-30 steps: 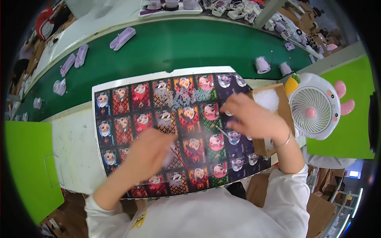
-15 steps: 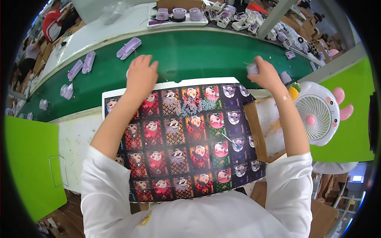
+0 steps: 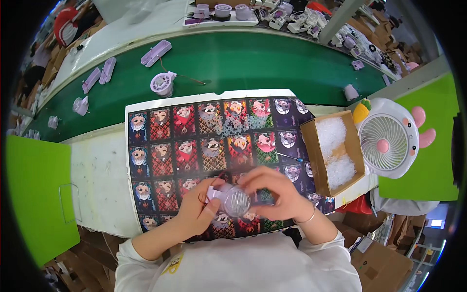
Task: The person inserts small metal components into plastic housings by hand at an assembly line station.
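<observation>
Low over the printed mat (image 3: 160,131), my left hand (image 3: 197,211) grips a lavender handheld fan head (image 3: 237,202) by its narrow side, with a dark wire beside the fingers. Its round ribbed face is turned up. Curled about the far side of that face is my right hand (image 3: 277,194), thumb and fingers on its rim, slightly blurred. Small clear rings (image 3: 233,125) lie scattered on the mat's upper middle. A thin rod with a blue end (image 3: 289,156) rests on the mat, right of them.
Beyond the mat runs a green belt (image 3: 233,63) carrying a round lavender housing (image 3: 162,83) with a wire, lavender handle shells (image 3: 156,52) and a lavender cup (image 3: 350,92). To the right stand a cardboard box (image 3: 321,160) of clear small pieces and a white fan (image 3: 386,141).
Both hands have drawn back from the belt to the near part of the mat, bringing the lavender fan head. A round housing with a wire now shows on the belt where my left hand was.
</observation>
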